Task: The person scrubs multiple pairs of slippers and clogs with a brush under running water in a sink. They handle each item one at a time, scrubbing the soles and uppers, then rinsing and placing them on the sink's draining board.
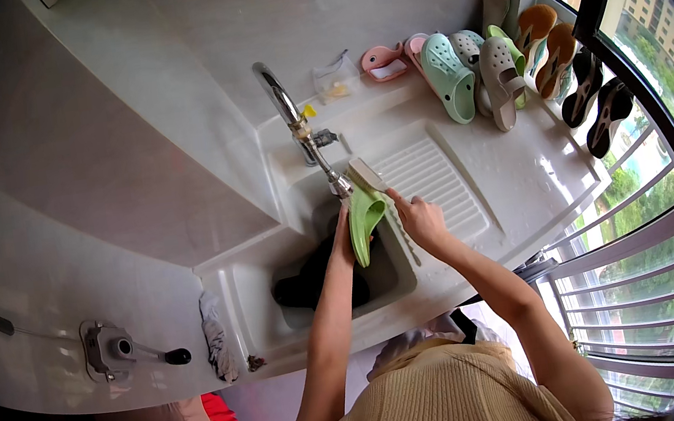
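Over the basin of a laundry sink (386,296), my left hand (344,241) holds a light green clog (364,226) on its side, just under the spout of a chrome faucet (278,93). My right hand (421,218) grips the handle of a scrub brush (365,175). The brush's head is at the upper end of the clog, and whether the bristles touch it I cannot tell. Below my hands, dark soaked items (314,280) lie in the basin; my left forearm covers part of them.
Right of the basin is a ribbed washboard (436,184). Several clogs, including a mint one (448,77) and a beige one (500,83), lean at the back right beside insoles or soles (557,60). A pink whale-shaped soap dish (383,62) and a grey rag (218,335) lie nearby.
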The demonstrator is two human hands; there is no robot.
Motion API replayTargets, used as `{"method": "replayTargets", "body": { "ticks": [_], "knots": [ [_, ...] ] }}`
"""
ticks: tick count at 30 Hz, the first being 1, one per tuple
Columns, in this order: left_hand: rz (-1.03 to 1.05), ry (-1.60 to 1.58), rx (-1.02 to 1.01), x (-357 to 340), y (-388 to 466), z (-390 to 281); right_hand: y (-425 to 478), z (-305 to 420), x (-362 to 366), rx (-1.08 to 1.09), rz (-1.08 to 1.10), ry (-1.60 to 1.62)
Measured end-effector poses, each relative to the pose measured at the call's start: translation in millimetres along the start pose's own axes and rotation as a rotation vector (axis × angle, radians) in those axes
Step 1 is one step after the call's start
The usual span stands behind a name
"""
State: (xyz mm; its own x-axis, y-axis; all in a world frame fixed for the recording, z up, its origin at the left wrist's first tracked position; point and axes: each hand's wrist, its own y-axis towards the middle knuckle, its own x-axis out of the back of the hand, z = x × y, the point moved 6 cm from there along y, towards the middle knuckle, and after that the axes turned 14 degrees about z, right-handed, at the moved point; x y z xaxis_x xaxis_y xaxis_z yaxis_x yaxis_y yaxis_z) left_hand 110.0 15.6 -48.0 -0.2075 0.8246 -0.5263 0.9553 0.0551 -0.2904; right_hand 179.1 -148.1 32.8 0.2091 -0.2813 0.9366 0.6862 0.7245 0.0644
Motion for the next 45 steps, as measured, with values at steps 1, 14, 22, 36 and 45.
{"method": "replayTargets", "body": {
  "ticks": [1, 14, 22, 36, 45],
  "knots": [
    [0.044, -0.058, -0.021, 12, -1, -1, -12, 16, 2, 0.071, -0.014, 0.035],
    [-0.001, -0.047, 0.083, 7, -4, -1, 33, -3, -12, -0.062, 0.092, 0.048],
    [-0.003, 0.011, 0.19, 27, -8, 0, 21, -13, -29, -0.116, 0.071, 0.335],
    [-0.222, -0.89, -0.275, 63, 38, 16, -76, 43, 6, 0.186, -0.008, -0.173],
    [-0.325, -0.958, -0.214, 60, 28, 22, -54, 26, 32, 0.117, -0.046, 0.099]
  ]
}}
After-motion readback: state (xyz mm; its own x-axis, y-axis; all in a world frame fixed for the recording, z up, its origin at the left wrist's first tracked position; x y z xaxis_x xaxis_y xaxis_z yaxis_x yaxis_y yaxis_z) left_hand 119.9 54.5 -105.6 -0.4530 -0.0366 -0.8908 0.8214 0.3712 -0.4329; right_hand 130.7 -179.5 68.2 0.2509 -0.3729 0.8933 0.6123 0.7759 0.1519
